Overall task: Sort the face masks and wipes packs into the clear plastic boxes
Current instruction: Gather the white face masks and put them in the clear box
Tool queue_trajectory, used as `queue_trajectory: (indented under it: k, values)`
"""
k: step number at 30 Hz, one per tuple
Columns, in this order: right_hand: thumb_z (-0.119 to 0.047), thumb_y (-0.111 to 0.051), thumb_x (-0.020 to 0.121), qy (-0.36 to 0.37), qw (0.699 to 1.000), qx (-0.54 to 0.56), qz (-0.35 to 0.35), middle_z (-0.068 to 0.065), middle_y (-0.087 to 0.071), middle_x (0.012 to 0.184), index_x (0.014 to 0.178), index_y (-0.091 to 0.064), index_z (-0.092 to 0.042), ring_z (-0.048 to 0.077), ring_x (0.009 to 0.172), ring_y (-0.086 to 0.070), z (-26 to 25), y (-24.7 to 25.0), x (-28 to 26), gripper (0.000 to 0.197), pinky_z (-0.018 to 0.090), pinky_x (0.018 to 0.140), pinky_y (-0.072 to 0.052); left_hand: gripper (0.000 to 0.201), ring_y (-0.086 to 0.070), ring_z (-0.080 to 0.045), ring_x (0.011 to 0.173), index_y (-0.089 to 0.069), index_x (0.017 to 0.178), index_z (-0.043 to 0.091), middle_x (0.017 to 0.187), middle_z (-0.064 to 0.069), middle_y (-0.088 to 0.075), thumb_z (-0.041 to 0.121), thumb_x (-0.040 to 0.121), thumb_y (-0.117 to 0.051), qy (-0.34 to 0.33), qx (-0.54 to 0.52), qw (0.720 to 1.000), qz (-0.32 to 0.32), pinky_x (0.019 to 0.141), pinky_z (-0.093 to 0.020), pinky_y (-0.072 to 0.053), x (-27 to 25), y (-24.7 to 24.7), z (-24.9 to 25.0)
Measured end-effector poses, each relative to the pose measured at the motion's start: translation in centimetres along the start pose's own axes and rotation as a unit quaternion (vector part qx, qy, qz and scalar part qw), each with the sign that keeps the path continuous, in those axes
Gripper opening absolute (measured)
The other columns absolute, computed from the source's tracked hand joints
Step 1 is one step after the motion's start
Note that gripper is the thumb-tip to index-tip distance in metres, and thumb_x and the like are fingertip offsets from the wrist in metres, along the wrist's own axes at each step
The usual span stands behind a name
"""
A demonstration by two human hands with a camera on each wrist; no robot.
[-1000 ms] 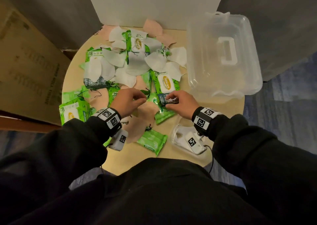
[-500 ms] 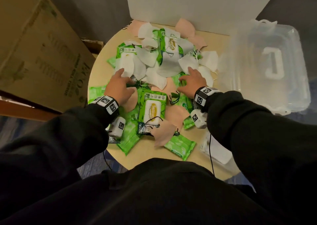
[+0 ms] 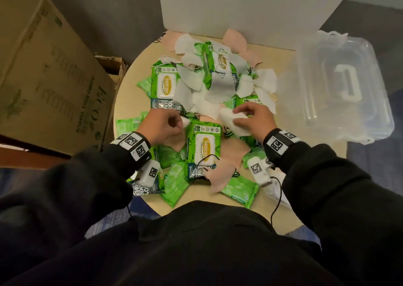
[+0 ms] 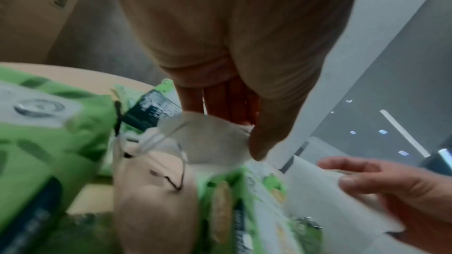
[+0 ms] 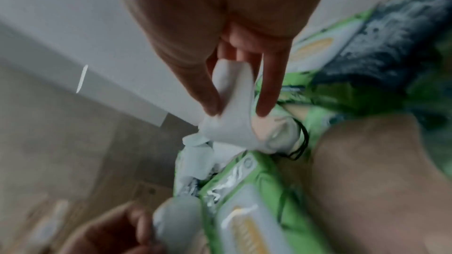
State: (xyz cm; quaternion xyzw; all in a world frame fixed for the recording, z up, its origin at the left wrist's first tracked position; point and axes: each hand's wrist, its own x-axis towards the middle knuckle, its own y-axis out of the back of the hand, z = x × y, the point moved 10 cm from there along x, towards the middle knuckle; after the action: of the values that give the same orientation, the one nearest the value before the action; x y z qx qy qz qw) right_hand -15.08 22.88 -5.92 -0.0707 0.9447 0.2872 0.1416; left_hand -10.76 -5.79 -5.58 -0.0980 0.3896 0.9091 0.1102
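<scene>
Both hands drawn back pinching white masks, Sanicare pack between

Three large green wipes packs with white Sanicare labels can be counted face-up: one at the left of the pile, one at the far middle and one at the near middle. Smaller plain green packs are scattered around them; about six are seen, one at the near edge, though overlaps make the count uncertain. White masks number roughly ten, pink masks about five, both partly buried. One clear plastic box is seen.
</scene>
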Motion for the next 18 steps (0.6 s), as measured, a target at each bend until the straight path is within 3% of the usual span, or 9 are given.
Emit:
queue_trajectory:
  k: [3, 5, 7, 9, 11, 14, 15, 18]
  values:
    - [-0.001, -0.086, 0.073, -0.096, 0.981, 0.157, -0.066, 0.011, -0.071, 0.099, 0.118, -0.068, -0.025, 0.024, 0.086, -0.07, 1.4, -1.7, -3.1, 0.054, 0.035, 0.075, -0.059, 0.036, -0.058, -0.005, 0.064, -0.068, 0.096, 0.024, 0.077, 0.007, -0.066, 0.002, 0.074, -0.086, -0.023, -0.119, 0.988, -0.091, 0.069, -0.027, -0.05, -1.8, -2.6, 2.5]
    - [0.001, -0.083, 0.076, -0.139, 0.96, 0.231, -0.077, 0.013, -0.074, 0.102, 0.107, -0.073, -0.019, 0.027, 0.091, -0.072, 1.9, -2.4, -4.8, 0.038, 0.035, 0.077, -0.06, 0.056, -0.058, -0.012, 0.066, -0.067, 0.12, 0.023, 0.076, 0.006, -0.063, 0.0, 0.073, -0.087, -0.008, -0.207, 0.965, -0.158, 0.068, -0.025, -0.049, -2.8, -4.4, 3.7]
    - [0.001, -0.078, 0.082, -0.174, 0.932, 0.311, -0.062, 0.011, -0.076, 0.092, 0.092, -0.074, -0.01, 0.026, 0.086, -0.071, 2.1, -2.6, -6.1, 0.016, 0.035, 0.073, -0.061, 0.058, -0.057, -0.012, 0.068, -0.07, 0.124, 0.023, 0.074, 0.005, -0.062, 0.009, 0.071, -0.089, 0.0, -0.23, 0.958, -0.172, 0.069, -0.025, -0.046, -2.7, -5.0, 4.1]
    - [0.0, -0.074, 0.086, -0.197, 0.912, 0.356, -0.04, 0.011, -0.074, 0.085, 0.089, -0.072, -0.006, 0.025, 0.081, -0.07, 2.6, -2.5, -7.0, 0.008, 0.036, 0.069, -0.062, 0.036, -0.056, -0.014, 0.07, -0.077, 0.099, 0.014, 0.072, -0.006, -0.064, 0.027, 0.067, -0.086, 0.01, -0.207, 0.97, -0.127, 0.073, -0.032, -0.046, -1.9, -4.3, 3.3]
    - [-0.004, -0.073, 0.089, -0.219, 0.909, 0.354, -0.029, 0.01, -0.075, 0.088, 0.091, -0.072, -0.007, 0.026, 0.085, -0.07, 3.3, -2.7, -7.7, 0.004, 0.042, 0.077, -0.062, 0.031, -0.056, -0.016, 0.068, -0.074, 0.082, 0.004, 0.071, -0.014, -0.064, 0.031, 0.068, -0.079, 0.045, -0.223, 0.972, -0.054, 0.071, -0.036, -0.046, -1.2, -3.0, 1.9]
    - [-0.005, -0.069, 0.093, -0.236, 0.904, 0.356, -0.016, 0.013, -0.074, 0.095, 0.097, -0.072, -0.007, 0.028, 0.087, -0.07, 3.5, -3.0, -8.4, 0.005, 0.052, 0.085, -0.058, 0.024, -0.058, -0.018, 0.073, -0.076, 0.084, 0.006, 0.08, -0.02, -0.068, 0.028, 0.075, -0.075, 0.067, -0.284, 0.954, 0.064, 0.071, -0.037, -0.047, -1.1, -0.2, 1.2]
    - [-0.004, -0.066, 0.095, -0.239, 0.899, 0.367, -0.01, 0.014, -0.073, 0.096, 0.1, -0.07, -0.006, 0.027, 0.085, -0.07, 3.4, -3.0, -8.6, 0.007, 0.05, 0.083, -0.059, 0.019, -0.058, -0.017, 0.073, -0.077, 0.084, 0.009, 0.08, -0.017, -0.069, 0.026, 0.078, -0.074, 0.053, -0.291, 0.951, 0.088, 0.07, -0.036, -0.047, -1.2, 0.7, 1.8]
    - [-0.005, -0.059, 0.099, -0.252, 0.878, 0.407, -0.01, 0.013, -0.072, 0.094, 0.11, -0.065, -0.005, 0.024, 0.079, -0.071, 2.5, -3.8, -9.3, 0.012, 0.042, 0.071, -0.063, 0.006, -0.06, -0.007, 0.069, -0.078, 0.084, 0.022, 0.075, 0.009, -0.07, 0.022, 0.087, -0.073, -0.011, -0.247, 0.962, 0.114, 0.067, -0.028, -0.048, -2.3, 1.8, 5.1]
